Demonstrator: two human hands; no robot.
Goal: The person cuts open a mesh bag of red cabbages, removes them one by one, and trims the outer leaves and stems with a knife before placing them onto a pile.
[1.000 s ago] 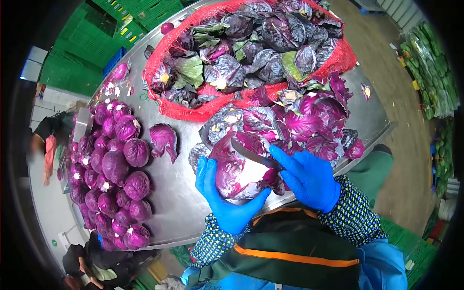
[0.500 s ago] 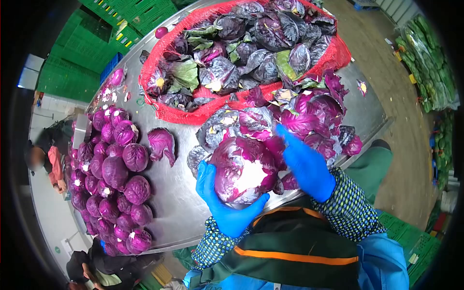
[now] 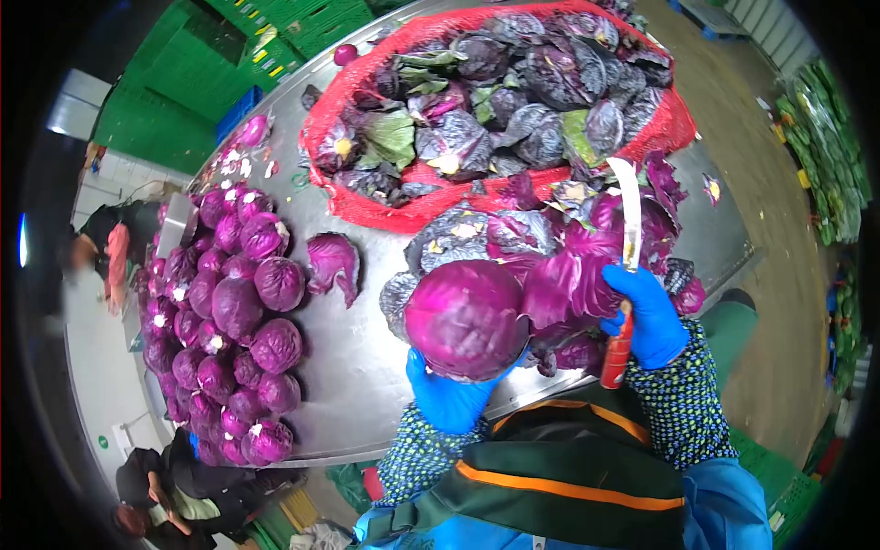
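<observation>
My left hand (image 3: 451,396), in a blue glove, cups a large red cabbage (image 3: 466,319) from below. The cabbage's smooth, shiny purple side faces up. My right hand (image 3: 649,316), gloved in blue too, grips a knife (image 3: 618,353) by its red handle, the curved pale blade pointing away from me. Between the cabbage and this hand is a loose purple leaf (image 3: 570,286), close to the fingers. Behind both hands, trimmed outer leaves (image 3: 522,231) lie in a heap on the metal table (image 3: 353,367).
A red mesh bag (image 3: 403,218) full of dark cabbage leaves spans the table's far side. At left, many trimmed red cabbages (image 3: 236,310) are piled up, with a single leaf (image 3: 334,266) beside them. Green crates (image 3: 170,115) stand beyond. Other people (image 3: 165,495) are at far left.
The cabbage has turned in my left hand, its pale patch giving way to a smooth purple side. My right hand has moved right, and the knife in it now shows. The view has shifted slightly.
</observation>
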